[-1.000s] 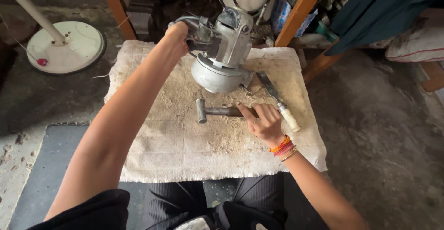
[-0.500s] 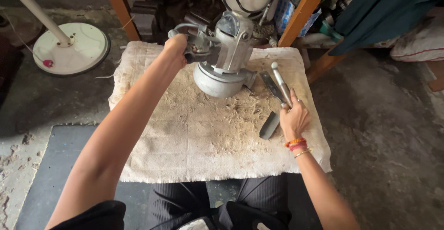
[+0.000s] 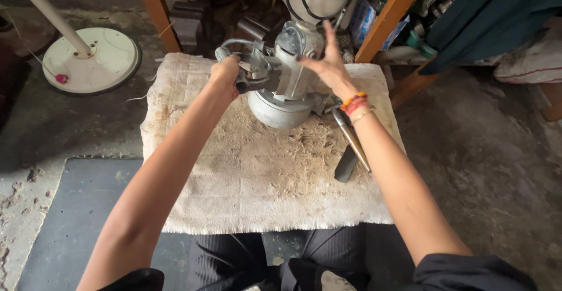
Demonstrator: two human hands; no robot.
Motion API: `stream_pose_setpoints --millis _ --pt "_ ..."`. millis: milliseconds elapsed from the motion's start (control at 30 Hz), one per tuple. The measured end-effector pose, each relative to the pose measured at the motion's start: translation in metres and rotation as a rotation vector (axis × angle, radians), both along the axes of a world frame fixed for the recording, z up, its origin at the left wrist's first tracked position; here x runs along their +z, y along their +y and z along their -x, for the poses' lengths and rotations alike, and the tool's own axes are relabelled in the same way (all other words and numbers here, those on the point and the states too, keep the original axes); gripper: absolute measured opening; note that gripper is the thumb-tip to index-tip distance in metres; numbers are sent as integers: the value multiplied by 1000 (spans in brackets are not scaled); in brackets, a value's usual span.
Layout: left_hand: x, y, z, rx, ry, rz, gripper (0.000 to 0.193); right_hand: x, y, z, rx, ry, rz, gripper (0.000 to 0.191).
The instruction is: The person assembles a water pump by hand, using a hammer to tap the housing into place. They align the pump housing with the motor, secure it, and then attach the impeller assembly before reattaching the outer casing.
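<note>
A grey metal motor housing [image 3: 285, 98] stands on a dirty cloth [image 3: 263, 174] spread on the floor. My left hand [image 3: 225, 74] grips the wire handle part on the housing's left side. My right hand [image 3: 329, 62] is raised with fingers spread, its palm against the upper right of the housing, holding nothing. A hammer [image 3: 349, 144] with a dark head lies on the cloth just right of the housing, under my right forearm.
A white round fan base [image 3: 93, 60] with a pole sits on the concrete floor at the left. Orange wooden legs [image 3: 386, 21] and cluttered parts stand behind the cloth. A dark mat [image 3: 76, 221] lies at the lower left. My knees are at the bottom.
My right hand let go of the hammer, which now lies on the cloth at the right, and rose to the top right of the housing. My left hand kept its grip.
</note>
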State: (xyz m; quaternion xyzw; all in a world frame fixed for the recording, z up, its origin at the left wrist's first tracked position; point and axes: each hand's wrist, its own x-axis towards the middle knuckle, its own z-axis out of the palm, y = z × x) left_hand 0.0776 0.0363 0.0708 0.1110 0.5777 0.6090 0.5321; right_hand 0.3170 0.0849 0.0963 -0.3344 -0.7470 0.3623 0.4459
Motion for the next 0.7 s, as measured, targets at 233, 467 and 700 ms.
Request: stream_pose_setpoints --millis 233,467,700 --pt "-6 -17 -7 -66 205 67 32 -3 5 10 105 133 -33 103" --pt "-31 -35 12 -50 157 -68 28 -8 -20 15 -74 -15 -152 100" --pt "-38 -55 37 -141 221 -172 33 -4 -67 28 -246 -19 -306 96"
